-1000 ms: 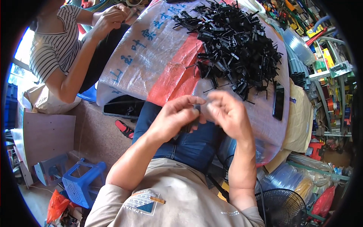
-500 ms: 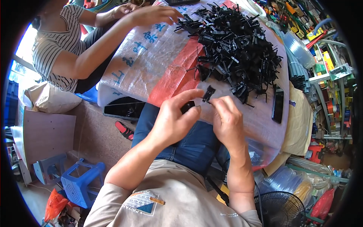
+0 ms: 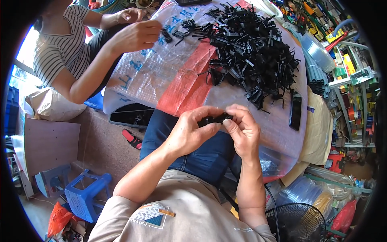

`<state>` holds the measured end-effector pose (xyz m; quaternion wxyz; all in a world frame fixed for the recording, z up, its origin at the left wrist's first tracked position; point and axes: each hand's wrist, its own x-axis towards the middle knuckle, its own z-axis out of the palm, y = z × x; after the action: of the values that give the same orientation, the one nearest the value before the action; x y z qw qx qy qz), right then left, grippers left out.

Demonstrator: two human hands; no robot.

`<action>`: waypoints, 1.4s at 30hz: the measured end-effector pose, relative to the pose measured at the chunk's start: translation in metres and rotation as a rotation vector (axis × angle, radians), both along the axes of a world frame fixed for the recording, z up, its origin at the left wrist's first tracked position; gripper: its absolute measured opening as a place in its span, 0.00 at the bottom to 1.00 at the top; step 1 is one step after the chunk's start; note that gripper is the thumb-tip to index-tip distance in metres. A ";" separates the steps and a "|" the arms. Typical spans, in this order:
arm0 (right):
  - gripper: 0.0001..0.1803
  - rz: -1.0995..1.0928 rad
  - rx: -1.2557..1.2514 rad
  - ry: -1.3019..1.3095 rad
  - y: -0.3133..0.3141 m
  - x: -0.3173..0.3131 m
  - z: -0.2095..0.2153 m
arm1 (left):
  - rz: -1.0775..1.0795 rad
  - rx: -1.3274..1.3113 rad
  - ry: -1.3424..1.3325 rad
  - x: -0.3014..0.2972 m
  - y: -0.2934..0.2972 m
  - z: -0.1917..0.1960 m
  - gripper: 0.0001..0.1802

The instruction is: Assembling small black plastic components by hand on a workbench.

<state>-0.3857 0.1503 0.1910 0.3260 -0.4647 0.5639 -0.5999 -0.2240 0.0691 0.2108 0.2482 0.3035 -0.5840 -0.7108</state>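
Note:
My left hand (image 3: 192, 131) and my right hand (image 3: 243, 129) meet over my lap and pinch one small black plastic part (image 3: 215, 119) between their fingertips. Beyond them a big heap of the same black plastic parts (image 3: 250, 52) lies on a table covered with a woven plastic sheet (image 3: 161, 76), white with a red stripe. A second person in a striped top sits at the left; that person's hand (image 3: 137, 35) reaches onto the sheet at the near edge of the heap.
A black phone (image 3: 295, 113) lies on the sheet at the right. A black tray (image 3: 131, 116) sits under the table's left edge. A blue stool (image 3: 86, 195) stands at lower left, a fan (image 3: 296, 222) at lower right, cluttered shelves (image 3: 346, 72) along the right.
My hands have come together on the black part, which my left hand held up apart half a second ago. The other person's hand has reached further across the sheet toward the heap.

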 end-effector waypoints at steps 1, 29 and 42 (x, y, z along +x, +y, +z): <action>0.08 0.043 -0.019 0.011 0.002 -0.004 -0.002 | -0.002 0.002 0.001 0.000 0.001 0.001 0.18; 0.23 0.120 0.024 -0.123 0.014 -0.002 0.024 | 0.078 0.288 0.164 0.002 -0.001 -0.001 0.12; 0.18 0.265 0.052 0.021 0.021 -0.013 0.012 | -0.010 0.878 0.434 0.005 -0.002 -0.006 0.11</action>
<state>-0.3988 0.1714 0.2035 0.4084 -0.5330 0.5162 -0.5317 -0.2191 0.0674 0.2048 0.2093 0.2215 -0.1651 -0.9380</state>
